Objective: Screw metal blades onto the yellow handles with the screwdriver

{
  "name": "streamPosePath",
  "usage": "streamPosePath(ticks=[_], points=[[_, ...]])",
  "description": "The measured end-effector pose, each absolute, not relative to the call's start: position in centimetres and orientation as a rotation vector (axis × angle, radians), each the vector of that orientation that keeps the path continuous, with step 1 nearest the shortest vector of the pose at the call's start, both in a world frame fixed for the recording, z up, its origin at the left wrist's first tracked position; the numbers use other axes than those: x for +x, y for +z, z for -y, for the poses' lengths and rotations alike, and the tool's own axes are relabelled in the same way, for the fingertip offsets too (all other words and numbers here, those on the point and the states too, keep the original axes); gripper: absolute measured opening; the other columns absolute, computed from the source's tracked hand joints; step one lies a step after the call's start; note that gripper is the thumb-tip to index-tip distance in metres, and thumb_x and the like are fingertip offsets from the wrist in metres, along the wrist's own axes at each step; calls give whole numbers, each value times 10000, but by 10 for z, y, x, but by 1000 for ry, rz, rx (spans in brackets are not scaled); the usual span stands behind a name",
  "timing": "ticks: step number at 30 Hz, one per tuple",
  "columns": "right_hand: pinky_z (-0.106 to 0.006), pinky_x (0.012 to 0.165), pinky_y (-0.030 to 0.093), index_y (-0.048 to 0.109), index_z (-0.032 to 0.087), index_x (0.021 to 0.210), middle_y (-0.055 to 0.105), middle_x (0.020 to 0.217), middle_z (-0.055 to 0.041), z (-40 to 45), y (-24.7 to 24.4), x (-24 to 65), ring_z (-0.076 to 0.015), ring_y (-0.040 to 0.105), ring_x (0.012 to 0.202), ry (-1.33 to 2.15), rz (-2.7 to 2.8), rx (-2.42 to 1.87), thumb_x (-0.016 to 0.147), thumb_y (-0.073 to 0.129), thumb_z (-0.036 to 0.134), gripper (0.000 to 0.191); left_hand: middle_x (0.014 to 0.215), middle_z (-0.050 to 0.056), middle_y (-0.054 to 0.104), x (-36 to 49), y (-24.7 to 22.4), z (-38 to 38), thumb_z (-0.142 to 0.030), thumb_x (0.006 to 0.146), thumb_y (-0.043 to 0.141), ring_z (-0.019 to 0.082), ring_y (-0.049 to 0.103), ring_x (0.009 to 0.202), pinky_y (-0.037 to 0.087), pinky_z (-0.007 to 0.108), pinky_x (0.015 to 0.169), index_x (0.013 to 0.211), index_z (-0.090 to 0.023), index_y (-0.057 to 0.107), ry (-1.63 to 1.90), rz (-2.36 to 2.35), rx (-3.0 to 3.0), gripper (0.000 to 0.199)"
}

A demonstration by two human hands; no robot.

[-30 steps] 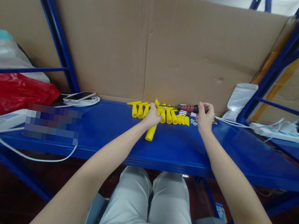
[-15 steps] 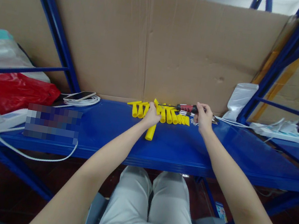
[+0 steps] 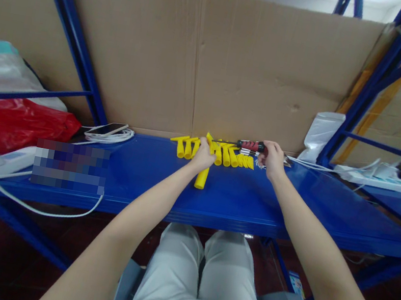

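Note:
My left hand [image 3: 204, 157] is closed around a yellow T-shaped plastic piece [image 3: 201, 179], whose round tube end points toward me. In my right hand [image 3: 273, 160] is the end of a screwdriver [image 3: 251, 145] with a red and black handle. Its thin shaft runs level to the left and reaches the upper part of the held piece; the exact contact at the tip is too small to tell. Behind and beside my left hand stands a row of similar yellow pieces [image 3: 227, 158]. Small flat yellow parts [image 3: 246, 162] lie to the right, with tiny metal bits near my right hand.
A blue shelf top [image 3: 148, 182] carries everything, backed by a cardboard sheet [image 3: 257, 67]. On the left are a coiled white cable [image 3: 121, 135] and a red plastic bag [image 3: 23, 121]. A white pouch [image 3: 321, 137] and a power strip [image 3: 377, 179] sit on the right.
The fingers of my right hand have shifted slightly at the screwdriver's handle end. My left hand and the yellow piece stay in place.

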State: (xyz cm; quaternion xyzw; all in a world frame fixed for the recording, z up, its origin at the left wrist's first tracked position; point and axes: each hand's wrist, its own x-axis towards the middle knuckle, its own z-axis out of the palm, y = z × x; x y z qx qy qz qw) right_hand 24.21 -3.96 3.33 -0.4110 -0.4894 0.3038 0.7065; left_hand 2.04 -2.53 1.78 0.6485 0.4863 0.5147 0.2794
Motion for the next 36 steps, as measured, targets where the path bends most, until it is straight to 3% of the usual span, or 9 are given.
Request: streamPosePath(ticks=[3,6,9,16,21,24,30,33,36], points=[[-262,362,300,467,247,779,487,566,59,38,31,245,-118,440,406,703,1111,-923,646,669,710,522,877,-5,566,21,18,26,19,653,586,170,633,808,513,311,761,997,-236,325,1369,-1308,1744,501],[-276,375,301,467,247,771,402,489,72,37,28,246,-126,409,385,682,1147,-947,674,595,794,570,894,3,578,21,19,28,24,667,581,161,630,820,514,310,780,989,-235,325,1371,-1324,1753,487],[-271,356,279,457,250,762,342,447,94,37,29,246,-115,365,354,639,1116,-944,654,650,756,553,882,2,573,22,21,30,29,664,583,165,626,836,508,314,797,973,-236,324,1366,-1339,1757,483],[-239,341,292,452,249,783,514,553,79,44,36,240,-100,446,409,715,1049,-904,527,777,646,573,827,-23,546,21,20,29,24,654,590,166,613,780,504,323,778,970,-243,322,1355,-1332,1755,492],[-253,346,264,463,242,783,426,440,89,46,33,242,-103,393,345,802,1133,-943,644,643,767,571,844,-17,557,19,15,22,25,633,602,175,632,806,505,309,772,1006,-239,335,1399,-1303,1711,529],[-246,339,255,444,246,760,368,399,111,44,31,243,-92,356,314,799,1133,-905,628,680,729,553,860,-11,567,20,16,22,23,624,606,173,633,829,499,304,786,1014,-237,342,1411,-1288,1703,538],[-222,329,265,491,232,808,476,495,87,43,33,244,-92,408,368,854,1053,-869,678,692,534,385,857,-9,573,21,18,26,38,620,598,169,624,823,490,307,796,997,-228,354,1428,-1289,1701,523],[-229,320,268,503,231,788,520,525,63,43,32,245,-104,437,381,810,1077,-904,701,674,565,385,861,-3,574,21,18,25,40,635,591,166,621,816,492,311,799,986,-225,354,1429,-1293,1722,500],[-229,316,252,471,240,731,444,447,78,44,31,244,-97,398,344,696,1125,-935,700,669,661,467,872,-2,579,21,18,26,43,642,583,162,620,825,494,310,806,990,-227,350,1422,-1290,1735,498]])
